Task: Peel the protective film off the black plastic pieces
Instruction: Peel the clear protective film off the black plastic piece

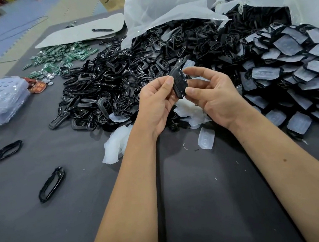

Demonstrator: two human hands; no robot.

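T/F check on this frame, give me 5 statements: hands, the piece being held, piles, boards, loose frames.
1. Both hands hold one black plastic piece. True: left hand and right hand pinch it.
2. The green circuit boards lie at the near right. False: far left.
3. Film-covered pieces are piled on the right. True.
4. The left hand rests flat on the table. False: it is raised, gripping the piece.
5. Two loose black frames lie apart on the left. True.
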